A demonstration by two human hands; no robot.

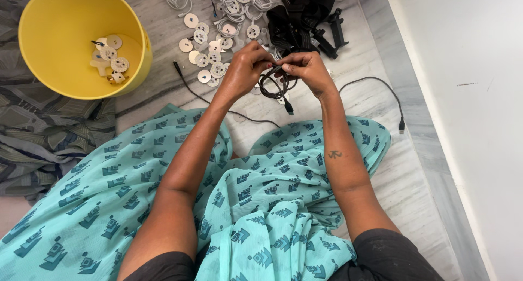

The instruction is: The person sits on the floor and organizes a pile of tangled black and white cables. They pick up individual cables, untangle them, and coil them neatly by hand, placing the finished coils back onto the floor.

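Both hands pinch a coiled black cable (277,84): left hand (243,68) and right hand (308,68) closed on its loops, above the marble floor (381,166) near its far edge. Its dangling plug could snag, loosening the coil, I judge.
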